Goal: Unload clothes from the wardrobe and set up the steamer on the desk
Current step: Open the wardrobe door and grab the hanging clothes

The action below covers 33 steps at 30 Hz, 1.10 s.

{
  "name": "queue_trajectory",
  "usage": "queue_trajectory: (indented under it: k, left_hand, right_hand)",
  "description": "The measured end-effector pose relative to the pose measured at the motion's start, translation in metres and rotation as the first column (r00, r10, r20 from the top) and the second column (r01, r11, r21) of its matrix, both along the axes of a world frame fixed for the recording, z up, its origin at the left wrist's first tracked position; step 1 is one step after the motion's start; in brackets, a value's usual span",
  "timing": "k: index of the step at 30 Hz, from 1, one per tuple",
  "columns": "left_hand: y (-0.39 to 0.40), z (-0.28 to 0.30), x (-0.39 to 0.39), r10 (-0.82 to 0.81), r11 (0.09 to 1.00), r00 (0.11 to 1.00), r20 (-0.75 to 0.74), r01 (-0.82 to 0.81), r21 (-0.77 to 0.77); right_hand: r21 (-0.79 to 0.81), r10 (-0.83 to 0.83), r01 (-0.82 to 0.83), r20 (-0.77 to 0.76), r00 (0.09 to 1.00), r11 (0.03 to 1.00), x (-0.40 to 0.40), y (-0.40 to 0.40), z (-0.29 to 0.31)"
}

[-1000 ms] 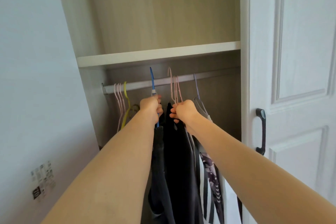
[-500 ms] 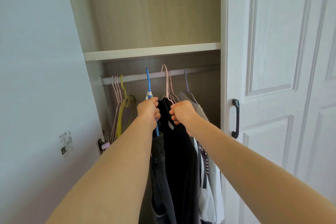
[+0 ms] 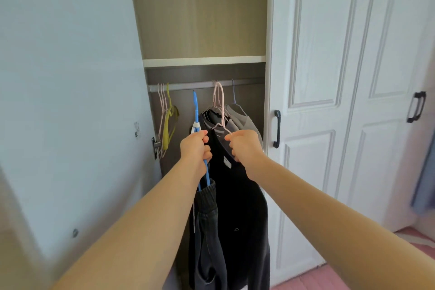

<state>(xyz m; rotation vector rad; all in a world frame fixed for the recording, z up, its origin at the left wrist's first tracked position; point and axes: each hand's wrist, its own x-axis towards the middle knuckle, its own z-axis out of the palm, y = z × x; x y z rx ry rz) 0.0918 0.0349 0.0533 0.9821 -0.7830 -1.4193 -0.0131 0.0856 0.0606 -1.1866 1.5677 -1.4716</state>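
Clothes [image 3: 235, 195] hang below our hands for clearance. Left hand [image 3: 196, 149] grips blue hanger [image 3: 196, 110]; right hand [image 3: 244, 147] pinches pink hanger [image 3: 219, 101].

Rail [image 3: 188, 86] carries pink hangers [image 3: 162, 101], yellow hanger [image 3: 170, 115].

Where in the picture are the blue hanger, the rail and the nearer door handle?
blue hanger [image 3: 195, 106]: head view, on its straight upper stem.
rail [image 3: 188, 86]: head view, on the bare stretch between hangers.
door handle [image 3: 277, 129]: head view, mid-bar.
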Motion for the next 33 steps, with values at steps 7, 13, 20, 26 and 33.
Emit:
queue_trajectory:
  k: [7,13,20,26,33]
  left_hand:
    - [0.099,0.009,0.015,-0.1,0.995,0.989,-0.111,0.101,0.005]
    - [0.171,0.013,0.035,-0.202,0.979,0.969,-0.141,0.2,-0.028]
    - [0.239,0.021,0.051,-0.297,0.954,0.949,-0.108,0.289,-0.084]
    - [0.297,0.028,0.067,-0.35,0.933,0.933,-0.083,0.339,-0.125]
    - [0.373,0.027,0.104,-0.38,0.917,0.922,-0.08,0.363,-0.167]
  right_hand:
    - [-0.057,-0.066,0.06,-0.104,0.992,0.997,0.017,0.101,0.015]
    - [-0.084,-0.099,0.09,-0.102,0.99,0.992,0.028,0.171,0.019]
    - [-0.091,-0.13,0.121,-0.102,0.986,0.988,0.045,0.238,0.03]
    - [-0.122,-0.159,0.143,-0.133,0.978,0.982,0.07,0.298,0.04]
    - [-0.175,-0.22,0.185,-0.205,0.954,0.967,0.109,0.381,0.041]
